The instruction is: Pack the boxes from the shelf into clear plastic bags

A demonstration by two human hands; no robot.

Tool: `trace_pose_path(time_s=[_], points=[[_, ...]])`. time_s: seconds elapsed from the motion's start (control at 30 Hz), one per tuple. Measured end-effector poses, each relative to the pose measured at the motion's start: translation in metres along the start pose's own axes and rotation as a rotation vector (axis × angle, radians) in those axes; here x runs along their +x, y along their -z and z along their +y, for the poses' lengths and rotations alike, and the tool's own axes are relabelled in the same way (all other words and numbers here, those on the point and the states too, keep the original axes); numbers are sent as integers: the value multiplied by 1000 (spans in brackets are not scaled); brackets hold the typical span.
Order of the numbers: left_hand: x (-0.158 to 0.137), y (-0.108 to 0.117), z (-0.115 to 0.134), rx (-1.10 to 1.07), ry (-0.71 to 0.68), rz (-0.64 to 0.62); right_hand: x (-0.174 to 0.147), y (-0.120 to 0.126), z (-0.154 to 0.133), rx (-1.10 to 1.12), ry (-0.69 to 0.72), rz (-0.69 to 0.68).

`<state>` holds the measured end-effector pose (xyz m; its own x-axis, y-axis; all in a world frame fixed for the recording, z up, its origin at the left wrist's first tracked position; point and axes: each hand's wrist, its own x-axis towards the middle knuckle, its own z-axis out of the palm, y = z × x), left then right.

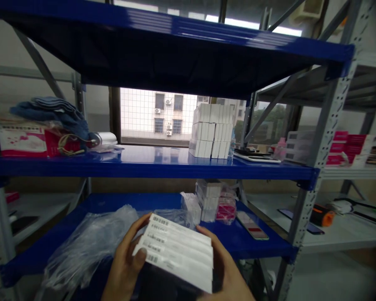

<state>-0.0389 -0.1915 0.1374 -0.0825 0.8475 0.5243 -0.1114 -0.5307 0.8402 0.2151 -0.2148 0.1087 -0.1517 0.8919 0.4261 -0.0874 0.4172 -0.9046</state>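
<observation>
Between my two hands is a row of several slim white boxes [178,251] pressed together, with barcode labels on their upward side. My left hand [127,259] grips the left end, its thumb over the labelled edge. At the right end, my right hand [224,263] is wrapped round the boxes, its fingers partly hidden. Something dark lies under the row; I cannot make out what it is. Beyond my hands, on the lower blue shelf [163,200], stand plastic-wrapped white boxes [208,200] and a wrapped pink pack [226,208].
Crumpled clear plastic [94,238] hangs over the lower shelf's front left. A phone [252,225] lies at its right. On the middle shelf [156,167] stand stacked white boxes [211,131], a pink-and-white carton [23,140] with blue cloth [50,110] on top, and a tablet-like device [257,156].
</observation>
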Motion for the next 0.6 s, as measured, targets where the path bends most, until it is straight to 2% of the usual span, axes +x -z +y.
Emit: trace_pose_path(time_s=[0.1, 0.2, 0.27, 0.4, 0.5, 0.57, 0.6], points=[[0, -7, 15, 15, -43, 86, -3, -2, 5, -83, 56, 82], [7, -21, 42, 12, -94, 157, 4, -5, 4, -194, 193, 226], [22, -33, 64, 2, -185, 200, 17, -7, -9, -223, 303, 275], [75, -58, 107, 14, -494, 297, 63, -16, -73, -269, 567, 345], [131, -75, 127, 113, -713, 173, 112, -20, -130, -330, 608, 361], [171, -84, 130, 264, -792, 80, 151, -17, -156, -406, 595, 405], [191, -88, 128, 361, -790, 37, 171, -15, -162, -491, 586, 459]])
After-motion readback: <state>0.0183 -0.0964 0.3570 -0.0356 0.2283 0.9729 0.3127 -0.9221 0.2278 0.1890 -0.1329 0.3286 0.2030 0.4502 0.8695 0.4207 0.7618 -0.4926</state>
